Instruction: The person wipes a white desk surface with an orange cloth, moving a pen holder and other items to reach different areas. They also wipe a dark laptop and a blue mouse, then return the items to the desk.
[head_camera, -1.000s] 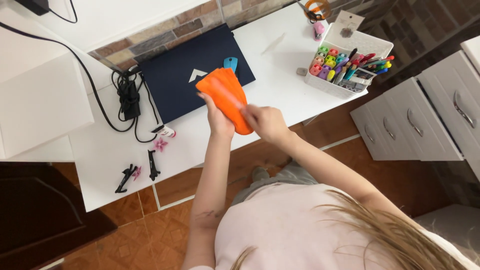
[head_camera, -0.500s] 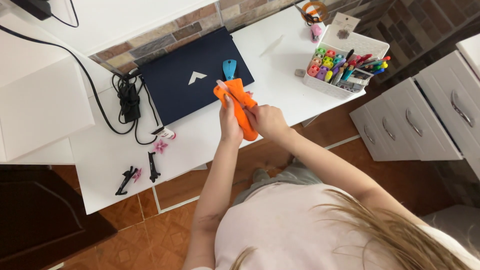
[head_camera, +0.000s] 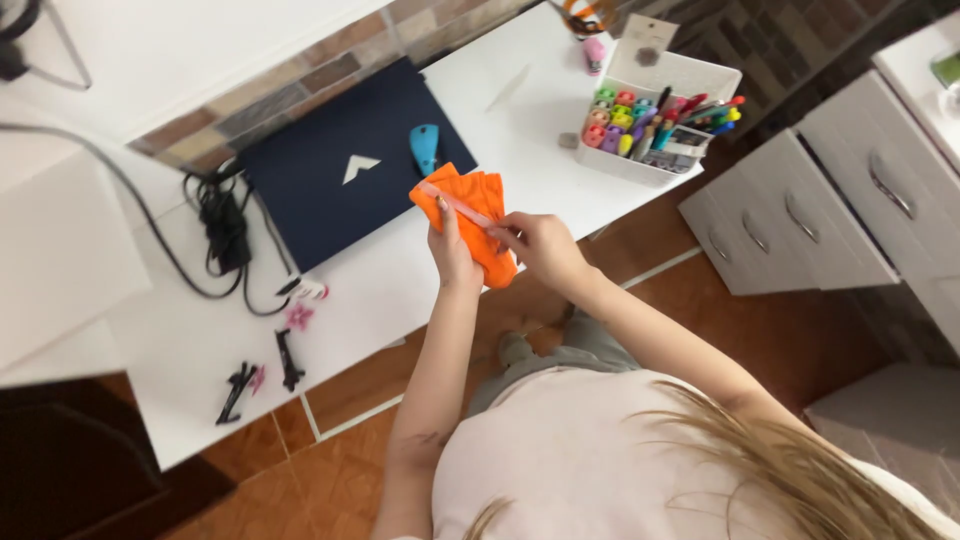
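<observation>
At the far left of the frame a black power cable and adapter (head_camera: 222, 225) lie coiled on the white counter (head_camera: 190, 350), with a few small black hair clips (head_camera: 262, 375) and a pink flower piece below them near the counter's front edge. Right of these sits a closed dark blue laptop (head_camera: 330, 190) in the upper middle of the frame, and a blue computer mouse (head_camera: 424, 148) rests on its right end.

Just right of centre, the orange cloth (head_camera: 475, 205) is held up above the counter's front edge, between both hands. The left hand (head_camera: 450, 255) grips it from below, fingers closed around the bunched lower part with the thumb pressed against the fabric. The right hand (head_camera: 540, 245) pinches the cloth's right side between fingertips and thumb, closed on a fold. A pale pink strip crosses the top of the cloth; what it is cannot be told.

The cloth looks soft, light and limp: it creases and droops where unsupported, so it should take a pinch anywhere without harm. An edge or corner looks the best place to hold it, since the middle would only bunch.

Further right, a white organiser tray (head_camera: 690, 80) of coloured markers stands at the counter's upper right corner, and white drawers (head_camera: 800, 220) fill the right edge.
</observation>
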